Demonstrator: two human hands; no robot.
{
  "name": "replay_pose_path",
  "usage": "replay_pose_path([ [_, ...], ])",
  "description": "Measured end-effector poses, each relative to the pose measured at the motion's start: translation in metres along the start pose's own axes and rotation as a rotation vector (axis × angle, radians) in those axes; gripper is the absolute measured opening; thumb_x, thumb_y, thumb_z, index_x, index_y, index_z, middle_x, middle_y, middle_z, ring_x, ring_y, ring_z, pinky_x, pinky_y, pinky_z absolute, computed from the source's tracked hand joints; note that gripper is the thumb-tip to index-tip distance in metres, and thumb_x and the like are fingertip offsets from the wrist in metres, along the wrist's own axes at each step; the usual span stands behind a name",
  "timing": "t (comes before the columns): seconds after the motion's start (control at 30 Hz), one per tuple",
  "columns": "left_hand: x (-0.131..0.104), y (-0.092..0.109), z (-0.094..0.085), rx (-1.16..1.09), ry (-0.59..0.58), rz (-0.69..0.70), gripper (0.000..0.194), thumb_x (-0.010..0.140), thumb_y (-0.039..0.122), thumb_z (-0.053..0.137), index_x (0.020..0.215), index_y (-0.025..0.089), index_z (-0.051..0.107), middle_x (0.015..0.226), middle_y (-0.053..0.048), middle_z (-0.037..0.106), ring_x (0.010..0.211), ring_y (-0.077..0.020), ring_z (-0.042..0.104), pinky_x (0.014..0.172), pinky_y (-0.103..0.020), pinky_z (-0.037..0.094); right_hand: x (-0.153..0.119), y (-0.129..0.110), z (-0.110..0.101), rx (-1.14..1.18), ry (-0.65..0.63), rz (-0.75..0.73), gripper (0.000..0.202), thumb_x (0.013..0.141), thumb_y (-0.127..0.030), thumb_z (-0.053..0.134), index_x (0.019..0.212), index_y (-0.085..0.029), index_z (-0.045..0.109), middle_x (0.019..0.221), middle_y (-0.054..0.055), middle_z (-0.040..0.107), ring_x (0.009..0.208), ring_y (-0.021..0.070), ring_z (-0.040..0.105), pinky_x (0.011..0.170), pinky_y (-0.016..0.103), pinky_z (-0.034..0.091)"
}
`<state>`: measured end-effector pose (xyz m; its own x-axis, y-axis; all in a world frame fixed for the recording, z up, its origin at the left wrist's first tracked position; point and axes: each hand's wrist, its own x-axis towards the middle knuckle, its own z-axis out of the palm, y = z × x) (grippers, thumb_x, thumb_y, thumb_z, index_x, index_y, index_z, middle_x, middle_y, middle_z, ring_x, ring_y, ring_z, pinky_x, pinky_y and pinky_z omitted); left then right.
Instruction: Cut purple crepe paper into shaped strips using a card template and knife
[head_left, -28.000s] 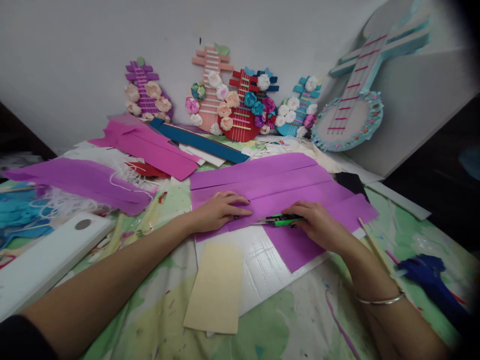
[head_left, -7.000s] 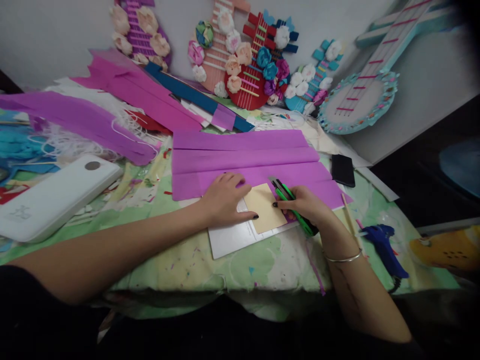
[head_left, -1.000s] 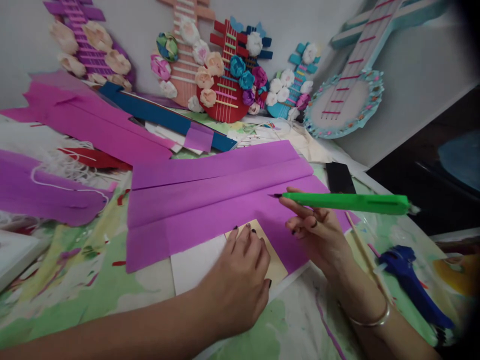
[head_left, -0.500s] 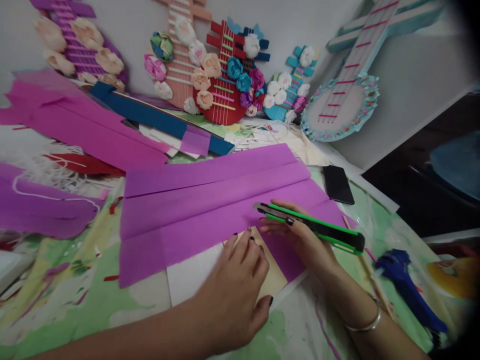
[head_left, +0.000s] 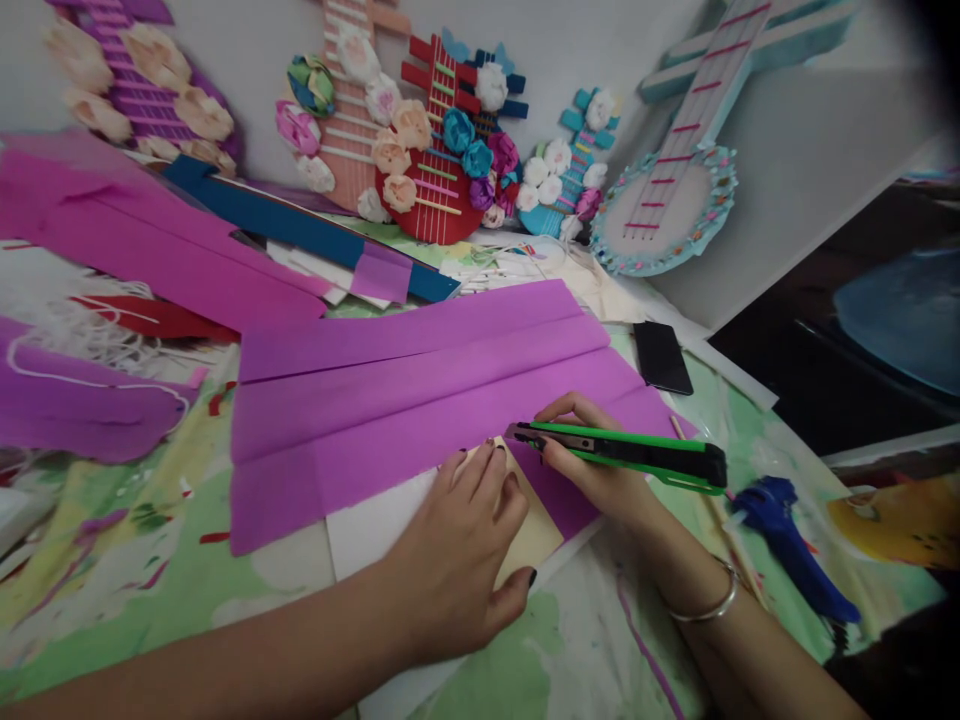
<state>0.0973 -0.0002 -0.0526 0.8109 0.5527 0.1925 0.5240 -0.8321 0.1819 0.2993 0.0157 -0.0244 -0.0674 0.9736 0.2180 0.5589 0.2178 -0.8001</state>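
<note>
My right hand (head_left: 596,475) grips a green and black utility knife (head_left: 645,452). Its blade tip points left and sits close to the top corner of a cream card (head_left: 534,515); whether it touches the paper I cannot tell. My left hand (head_left: 469,545) lies over the card with its fingers stretched out, pressing it down. Beneath the card are a white sheet (head_left: 360,535) and a large purple sheet of paper (head_left: 397,400) with lengthwise creases. Part of the card is hidden by my left hand.
A black phone (head_left: 664,358) lies right of the purple sheet, with a blue glue gun (head_left: 799,550) nearer me. Decorated toy guitars (head_left: 435,200) lean along the wall. Pink paper (head_left: 150,240) and tangled white string (head_left: 127,345) are at the left.
My right hand has turned the knife flatter and brought its blade down toward the card's top corner. My left hand stays on the card. The whole view has shifted slightly.
</note>
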Motion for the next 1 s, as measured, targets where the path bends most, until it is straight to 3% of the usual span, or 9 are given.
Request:
replay_pose_path([
  [0.37, 0.0005, -0.0021, 0.0008, -0.022, 0.013, 0.006, 0.061, 0.088, 0.052, 0.044, 0.129, 0.008, 0.048, 0.142, -0.026, 0.042, 0.135, -0.0416, 0.033, 0.109, -0.058, 0.025, -0.0013, -0.0017, 0.0006, -0.012, -0.063, 0.102, 0.014, 0.081, -0.023, 0.061, 0.094, -0.024, 0.057, 0.087, 0.002, 0.068, 0.078, 0.0173, 0.064, 0.066, 0.027, 0.047],
  [1.0, 0.0012, -0.0023, -0.0033, -0.038, -0.003, 0.004, 0.059, 0.087, 0.052, 0.046, 0.127, 0.009, 0.050, 0.141, -0.025, 0.044, 0.134, -0.0413, 0.035, 0.108, -0.057, 0.027, -0.0015, -0.0014, 0.0012, -0.042, -0.052, 0.070, 0.014, 0.080, -0.023, 0.061, 0.093, -0.023, 0.057, 0.087, 0.002, 0.069, 0.076, 0.0168, 0.064, 0.065, 0.027, 0.048],
])
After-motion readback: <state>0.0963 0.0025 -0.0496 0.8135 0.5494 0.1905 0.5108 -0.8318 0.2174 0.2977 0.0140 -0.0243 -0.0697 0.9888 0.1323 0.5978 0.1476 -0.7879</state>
